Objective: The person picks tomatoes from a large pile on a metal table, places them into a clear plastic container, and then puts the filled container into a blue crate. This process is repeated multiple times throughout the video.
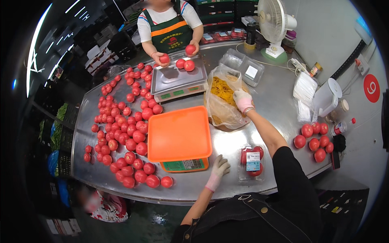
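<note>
My gloved right hand (243,100) reaches into a clear plastic bag (216,115) of yellow rubber bands (223,90). Its fingers are bent together at the bands, and what they grip is too small to make out. Low on the steel table, my gloved left hand (219,168) rests with its fingers stretched out and nothing in it. Just left of it stands an orange scale (180,133) with a wide flat pan. Between my forearms lies a closed clear plastic box (241,175) of tomatoes with a white and blue label.
Many loose tomatoes (130,145) spread over the left of the steel table (239,137); several more (314,143) lie far right. Across the table a person in a green apron (172,34) holds tomatoes over a silver scale (178,79). Clear boxes (243,67) and a fan (272,20) stand behind.
</note>
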The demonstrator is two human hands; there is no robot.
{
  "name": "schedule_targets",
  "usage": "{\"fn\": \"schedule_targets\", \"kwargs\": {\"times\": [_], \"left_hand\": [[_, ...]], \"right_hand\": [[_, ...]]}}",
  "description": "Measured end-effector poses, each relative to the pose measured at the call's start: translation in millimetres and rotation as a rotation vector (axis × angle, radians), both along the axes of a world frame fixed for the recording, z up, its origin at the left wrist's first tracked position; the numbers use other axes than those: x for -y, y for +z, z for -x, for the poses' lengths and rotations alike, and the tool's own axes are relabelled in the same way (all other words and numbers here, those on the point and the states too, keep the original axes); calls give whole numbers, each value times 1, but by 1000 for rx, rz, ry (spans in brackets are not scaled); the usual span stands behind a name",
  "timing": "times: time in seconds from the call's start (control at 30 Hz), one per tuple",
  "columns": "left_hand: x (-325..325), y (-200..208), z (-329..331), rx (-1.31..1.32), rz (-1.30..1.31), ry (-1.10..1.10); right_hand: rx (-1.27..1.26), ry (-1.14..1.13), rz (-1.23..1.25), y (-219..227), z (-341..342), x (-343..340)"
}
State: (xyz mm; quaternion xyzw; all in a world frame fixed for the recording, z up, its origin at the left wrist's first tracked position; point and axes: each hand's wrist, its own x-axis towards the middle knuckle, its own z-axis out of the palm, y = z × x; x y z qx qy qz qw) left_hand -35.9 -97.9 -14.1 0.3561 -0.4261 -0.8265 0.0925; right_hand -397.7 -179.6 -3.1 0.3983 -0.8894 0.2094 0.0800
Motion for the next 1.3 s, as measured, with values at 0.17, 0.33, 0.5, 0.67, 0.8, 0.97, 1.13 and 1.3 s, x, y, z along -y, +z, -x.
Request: {"fn": "schedule_targets", "kwargs": {"times": [0.17, 0.33, 0.5, 0.67, 0.8, 0.97, 1.13, 1.3], "left_hand": [[6, -2, -8, -34, -25, 118], [14, 18, 30, -78, 391, 90], [19, 44, 75, -248, 553, 149], [16, 73, 46, -727, -451, -134], [28, 92, 40, 32, 293, -762], [51, 72, 58, 452, 1408, -897], [54, 59, 101, 410, 1173, -1076], [52, -35, 76, 17, 442, -783]], "right_hand": [[638, 14, 511, 32, 11, -14], [1268, 288, 522, 86, -14, -41], [1383, 522, 29, 102, -106, -114], [1634, 370, 160, 104, -145, -206], [771, 479, -24, 96, -124, -263], [127, 317, -323, 92, -76, -288], [288, 224, -384, 29, -86, -304], [902, -110, 66, -11, -188, -290]]}}
